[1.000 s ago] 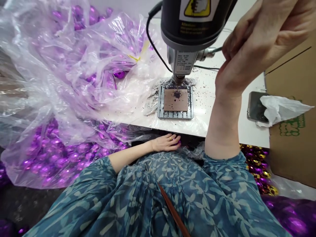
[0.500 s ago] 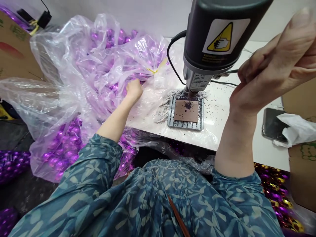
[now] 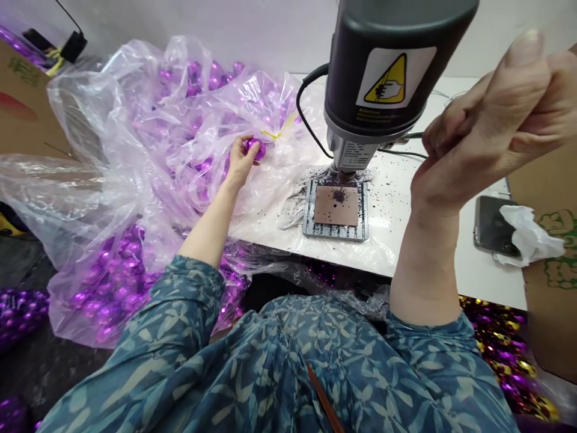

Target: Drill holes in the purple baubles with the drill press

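A shiny purple bauble (image 3: pixel 256 150) is between the thumb and fingers of my left hand (image 3: pixel 241 161), at the edge of a clear plastic bag (image 3: pixel 153 114) with many more inside. My right hand (image 3: pixel 491 120) is raised beside the bench drill press (image 3: pixel 383 72), its fingers curled round the end of the dark lever (image 3: pixel 413 135); the grip itself is mostly hidden. Below the drill chuck (image 3: pixel 346 175), a brown square plate (image 3: pixel 327 213) with a small hole lies on the slotted metal base (image 3: pixel 309 219). Dark shavings are heaped on the plate.
Shavings are scattered over the white table (image 3: pixel 392 222). A phone (image 3: pixel 493 225) and crumpled tissue (image 3: pixel 534 234) lie at the right. Cardboard boxes stand at left (image 3: pixel 31 108) and right (image 3: pixel 550 300). A black cable (image 3: pixel 306 114) loops beside the press.
My left hand has risen slightly from the bag and turned, and a purple bauble now shows in its fingers. My right hand stays by the press. The whole view has shifted slightly.
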The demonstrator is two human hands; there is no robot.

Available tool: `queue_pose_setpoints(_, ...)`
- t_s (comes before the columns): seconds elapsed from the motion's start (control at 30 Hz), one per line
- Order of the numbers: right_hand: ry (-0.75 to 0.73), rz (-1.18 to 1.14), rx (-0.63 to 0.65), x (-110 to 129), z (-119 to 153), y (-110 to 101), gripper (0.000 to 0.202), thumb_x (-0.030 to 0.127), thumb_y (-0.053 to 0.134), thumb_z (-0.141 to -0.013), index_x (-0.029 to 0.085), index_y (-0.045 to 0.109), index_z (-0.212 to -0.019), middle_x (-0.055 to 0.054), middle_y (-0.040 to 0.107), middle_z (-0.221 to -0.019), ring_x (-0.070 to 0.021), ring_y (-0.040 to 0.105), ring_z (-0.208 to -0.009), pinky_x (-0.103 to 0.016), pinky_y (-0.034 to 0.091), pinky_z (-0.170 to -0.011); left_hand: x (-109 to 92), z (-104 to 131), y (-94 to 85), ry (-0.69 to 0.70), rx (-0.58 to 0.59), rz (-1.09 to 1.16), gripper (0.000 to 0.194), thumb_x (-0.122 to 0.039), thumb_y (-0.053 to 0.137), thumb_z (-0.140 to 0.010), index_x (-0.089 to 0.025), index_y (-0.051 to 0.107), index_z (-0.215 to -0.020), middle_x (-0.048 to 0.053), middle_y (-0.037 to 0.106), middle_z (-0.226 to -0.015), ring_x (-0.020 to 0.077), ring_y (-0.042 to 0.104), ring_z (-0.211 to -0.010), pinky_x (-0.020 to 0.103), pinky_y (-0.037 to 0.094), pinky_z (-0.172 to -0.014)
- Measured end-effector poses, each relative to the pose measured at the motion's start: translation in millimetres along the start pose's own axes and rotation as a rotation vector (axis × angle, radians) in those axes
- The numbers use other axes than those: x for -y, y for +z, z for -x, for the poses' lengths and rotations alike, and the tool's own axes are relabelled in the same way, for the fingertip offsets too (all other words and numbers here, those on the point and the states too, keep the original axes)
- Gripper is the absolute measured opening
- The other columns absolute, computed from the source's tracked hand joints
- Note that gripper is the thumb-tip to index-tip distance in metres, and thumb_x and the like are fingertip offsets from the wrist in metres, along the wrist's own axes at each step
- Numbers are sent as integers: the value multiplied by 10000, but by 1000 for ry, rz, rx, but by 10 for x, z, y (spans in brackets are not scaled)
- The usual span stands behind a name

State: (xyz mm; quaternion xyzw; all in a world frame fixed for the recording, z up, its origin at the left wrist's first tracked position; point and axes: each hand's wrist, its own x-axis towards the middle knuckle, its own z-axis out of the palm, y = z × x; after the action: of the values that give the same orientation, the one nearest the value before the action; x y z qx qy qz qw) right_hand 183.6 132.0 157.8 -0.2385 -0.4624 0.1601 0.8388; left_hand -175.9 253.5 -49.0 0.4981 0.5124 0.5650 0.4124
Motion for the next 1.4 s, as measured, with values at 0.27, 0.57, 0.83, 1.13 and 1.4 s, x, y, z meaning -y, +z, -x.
queue_pose_setpoints(0.27,-115,-67,-47,-116,5,11,593,587,754,-829,189,333,-697,88,274,-502,5,295,-410,-241,162,-495,-477,798,536,-42,187,157,689,-886,624,-1027,-246,776,-1231,164,831,-1191,315,845,-1126,470,758,-905)
queue_pose_setpoints(0.57,-160,17,-48,-167,20,56,406,130,430,-1084,206,286,-713,79,196,-534,13,227,-414,-213,167,-494,-62,1356,1205,33,318,30,608,-713,858,-981,-290,751,-1404,135,847,-1391,287,828,-1268,492,713,-1080)
queue_pose_setpoints(0.83,-172,-7,-11,-206,40,16,503,520,625,-963,195,318,-732,88,189,-557,28,225,-435,-201,192,-513,72,1428,1441,89,377,-117,741,-727,890,-942,-253,693,-1477,159,819,-1453,316,802,-1323,474,664,-1086)
queue_pose_setpoints(1.13,-168,12,5,-116,86,-4,392,231,525,-1071,163,336,-735,68,198,-603,60,294,-470,-142,191,-545,87,1517,1524,244,317,-322,702,-669,980,-873,-284,755,-1414,149,808,-1393,377,707,-1399,610,573,-1240)
queue_pose_setpoints(1.4,-170,62,-18,-76,113,12,528,551,618,-958,132,400,-724,52,193,-628,72,310,-479,-144,216,-540,80,1617,1651,276,397,-283,651,-538,943,-935,-264,696,-1472,129,781,-1443,338,741,-1377,520,609,-1217)
